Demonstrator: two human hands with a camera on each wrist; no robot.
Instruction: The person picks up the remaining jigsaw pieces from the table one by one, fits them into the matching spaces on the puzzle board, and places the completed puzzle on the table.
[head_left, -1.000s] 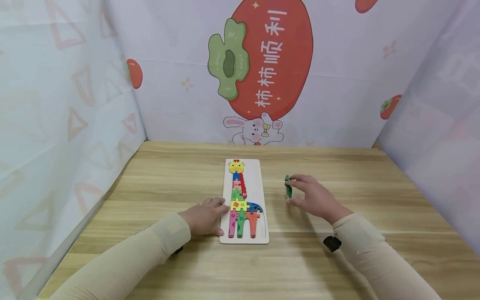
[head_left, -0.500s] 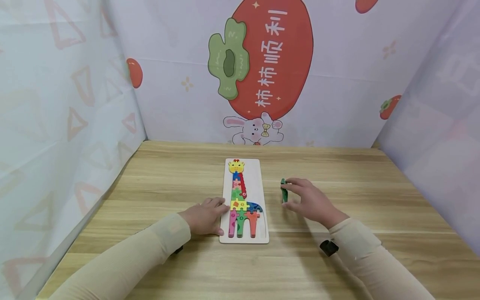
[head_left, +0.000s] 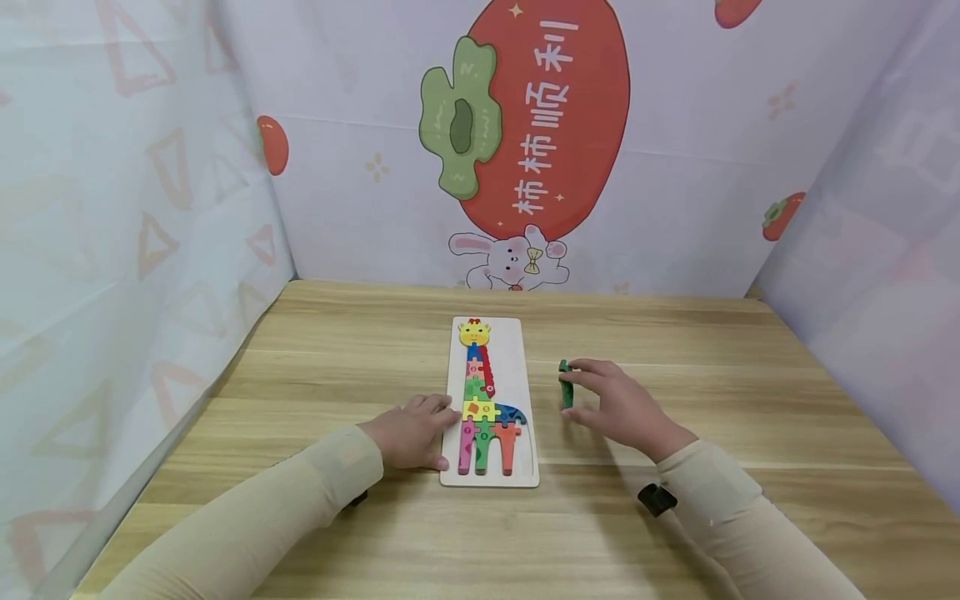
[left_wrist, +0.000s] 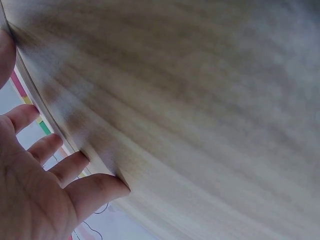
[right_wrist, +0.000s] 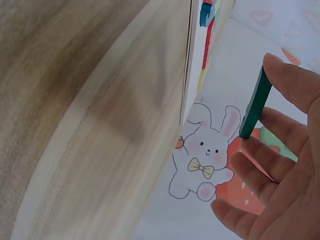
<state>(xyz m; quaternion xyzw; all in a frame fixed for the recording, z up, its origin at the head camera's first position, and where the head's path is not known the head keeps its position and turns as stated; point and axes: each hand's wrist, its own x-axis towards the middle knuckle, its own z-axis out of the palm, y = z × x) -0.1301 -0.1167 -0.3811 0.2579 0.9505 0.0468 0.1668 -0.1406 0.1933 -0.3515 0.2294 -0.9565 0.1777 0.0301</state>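
Observation:
A giraffe puzzle board (head_left: 512,354) lies lengthwise on the table, with numbered coloured pieces in it from the yellow head (head_left: 474,332) down to the pink, green and orange legs. A bare groove shows at its lower right, beside the orange leg piece (head_left: 507,450). My left hand (head_left: 412,433) rests at the board's left edge, fingers loosely spread and holding nothing. To the right of the board, my right hand (head_left: 626,408) pinches a dark green puzzle piece (right_wrist: 256,102) between thumb and fingertips. The piece is held on edge above the table, so its face is hidden in the head view.
The wooden table (head_left: 360,350) runs back to a printed cloth wall (head_left: 360,225) with a persimmon and a rabbit. Cloth walls also stand at left and right. A black wrist strap part (head_left: 657,499) hangs under the right sleeve.
My right hand has moved slightly left and nearer to me with the green puzzle piece, closer to the board. The left hand and the board have stayed in place.

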